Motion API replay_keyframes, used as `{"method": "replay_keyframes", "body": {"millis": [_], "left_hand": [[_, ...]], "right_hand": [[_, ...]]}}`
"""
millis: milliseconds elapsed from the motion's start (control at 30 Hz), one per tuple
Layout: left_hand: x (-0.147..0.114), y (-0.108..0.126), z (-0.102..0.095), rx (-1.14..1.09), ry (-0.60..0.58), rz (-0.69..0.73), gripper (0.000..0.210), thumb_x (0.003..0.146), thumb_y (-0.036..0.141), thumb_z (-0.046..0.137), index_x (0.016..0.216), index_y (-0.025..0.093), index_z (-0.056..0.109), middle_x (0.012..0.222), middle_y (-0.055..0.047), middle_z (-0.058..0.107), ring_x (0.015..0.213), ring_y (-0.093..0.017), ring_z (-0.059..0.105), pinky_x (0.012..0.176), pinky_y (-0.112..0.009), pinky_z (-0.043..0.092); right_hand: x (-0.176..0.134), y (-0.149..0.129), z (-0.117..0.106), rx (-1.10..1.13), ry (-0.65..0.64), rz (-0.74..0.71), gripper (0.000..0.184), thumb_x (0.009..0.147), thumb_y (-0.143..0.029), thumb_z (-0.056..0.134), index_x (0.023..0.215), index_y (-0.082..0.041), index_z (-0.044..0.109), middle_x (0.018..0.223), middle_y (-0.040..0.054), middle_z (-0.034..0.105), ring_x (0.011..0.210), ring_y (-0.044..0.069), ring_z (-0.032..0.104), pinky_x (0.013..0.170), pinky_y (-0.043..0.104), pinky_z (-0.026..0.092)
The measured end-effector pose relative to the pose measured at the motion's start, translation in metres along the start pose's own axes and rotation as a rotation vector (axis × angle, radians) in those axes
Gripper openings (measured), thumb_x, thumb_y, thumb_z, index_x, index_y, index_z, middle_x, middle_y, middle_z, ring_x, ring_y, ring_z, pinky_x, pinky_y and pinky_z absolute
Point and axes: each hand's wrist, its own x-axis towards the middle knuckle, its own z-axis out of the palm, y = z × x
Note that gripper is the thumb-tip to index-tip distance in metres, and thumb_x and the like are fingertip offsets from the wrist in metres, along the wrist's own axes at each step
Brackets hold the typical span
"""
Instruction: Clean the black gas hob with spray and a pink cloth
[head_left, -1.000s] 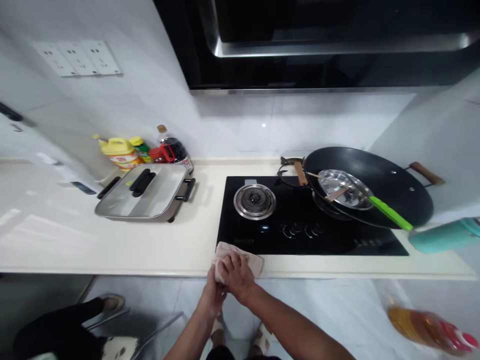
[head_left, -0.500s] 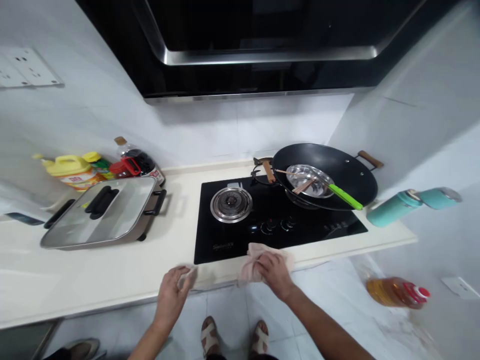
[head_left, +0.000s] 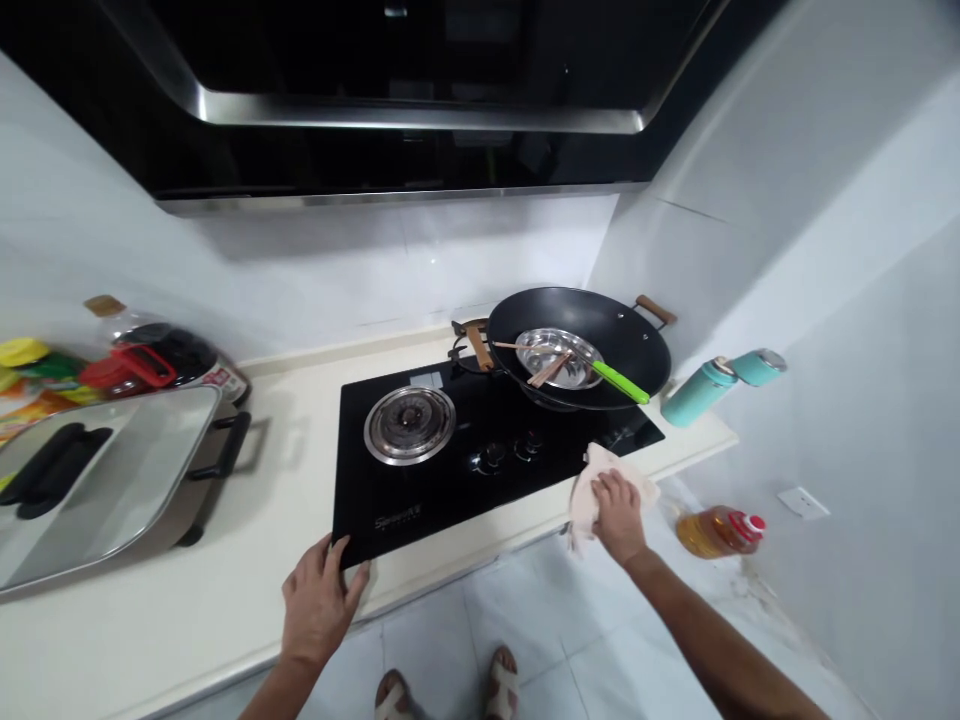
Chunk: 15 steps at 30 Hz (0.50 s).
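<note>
The cloth [head_left: 585,497] lies at the front of the counter [head_left: 281,470], toward its right end. It is pale pink, thin and rumpled, with an uneven outline. Its upper corner overlaps the front edge of the stove [head_left: 450,490]; its lower part extends past the front edge of the counter. Any soiling on the cloth cannot be made out at this size.

The right hand [head_left: 621,520] is on the cloth, fingers bent and closed over it, palm down. The left hand [head_left: 319,605] is open and holds nothing visible; its fingers are spread and its fingertips touch the front left corner of the stove.

The stove has a black, glossy glass top with straight edges and clear reflections. Lettering is present near the front left, too small to read in full. The left burner [head_left: 410,425] is ringed in shiny metal with a darker centre. Two dark knobs [head_left: 491,458] stand in the middle section.

On the right side of the stove sits a black wok [head_left: 637,350], tilted, with wooden handles. A shiny metal bowl [head_left: 585,374] rests inside it, along with wooden sticks and a tool with a bright green handle [head_left: 621,382].
</note>
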Motion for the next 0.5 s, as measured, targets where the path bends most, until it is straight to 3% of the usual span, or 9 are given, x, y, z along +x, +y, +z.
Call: {"method": "replay_keyframes", "body": {"millis": [100, 200, 267, 300, 400, 500], "left_hand": [[0.002, -0.001, -0.003, -0.017, -0.02, -0.01, 0.055, 0.098, 0.051, 0.04, 0.137, 0.018, 0.061, 0.142, -0.019, 0.06, 0.133, -0.035, 0.054, 0.108, -0.053, 0.043], [0.004, -0.003, -0.002, -0.049, -0.032, -0.032, 0.054, 0.096, 0.051, 0.04, 0.136, 0.022, 0.062, 0.142, -0.017, 0.061, 0.132, -0.035, 0.055, 0.108, -0.053, 0.043], [0.005, -0.006, 0.0, -0.067, -0.035, -0.046, 0.054, 0.095, 0.052, 0.04, 0.136, 0.025, 0.063, 0.141, -0.016, 0.062, 0.132, -0.035, 0.055, 0.108, -0.054, 0.043], [0.006, -0.007, 0.001, -0.072, -0.037, -0.051, 0.055, 0.094, 0.053, 0.039, 0.136, 0.025, 0.063, 0.141, -0.016, 0.062, 0.132, -0.035, 0.055, 0.108, -0.055, 0.043], [0.007, -0.01, 0.003, -0.063, -0.046, -0.066, 0.061, 0.093, 0.057, 0.035, 0.137, 0.024, 0.062, 0.142, -0.016, 0.062, 0.133, -0.037, 0.055, 0.108, -0.056, 0.044], [0.008, -0.011, 0.003, -0.04, -0.057, -0.077, 0.064, 0.093, 0.059, 0.032, 0.137, 0.023, 0.062, 0.142, -0.016, 0.062, 0.132, -0.037, 0.057, 0.107, -0.055, 0.045]], "right_hand": [[-0.012, -0.078, 0.02, 0.125, 0.044, -0.094, 0.064, 0.07, -0.015, 0.079, 0.133, -0.018, 0.066, 0.146, 0.0193, 0.062, 0.145, 0.04, 0.044, 0.12, 0.058, 0.027], [-0.023, -0.17, 0.037, 0.231, 0.144, -0.236, 0.033, 0.087, -0.016, 0.07, 0.119, -0.025, 0.07, 0.124, 0.0116, 0.071, 0.132, 0.034, 0.054, 0.111, 0.055, 0.038], [-0.026, -0.215, 0.041, 0.252, 0.241, -0.369, 0.019, 0.095, -0.019, 0.065, 0.111, -0.026, 0.071, 0.112, 0.0083, 0.073, 0.124, 0.031, 0.058, 0.104, 0.053, 0.044], [-0.026, -0.228, 0.04, 0.243, 0.28, -0.451, 0.019, 0.097, -0.024, 0.065, 0.115, -0.025, 0.07, 0.117, 0.0086, 0.072, 0.126, 0.031, 0.057, 0.104, 0.052, 0.045], [-0.019, -0.224, 0.032, 0.193, 0.356, -0.642, 0.026, 0.099, -0.03, 0.066, 0.125, -0.027, 0.067, 0.129, 0.0066, 0.07, 0.132, 0.029, 0.054, 0.106, 0.049, 0.045], [-0.007, -0.17, 0.027, 0.161, 0.329, -0.656, 0.028, 0.098, -0.025, 0.067, 0.125, -0.029, 0.068, 0.127, 0.0036, 0.072, 0.13, 0.026, 0.055, 0.111, 0.048, 0.043]]}}
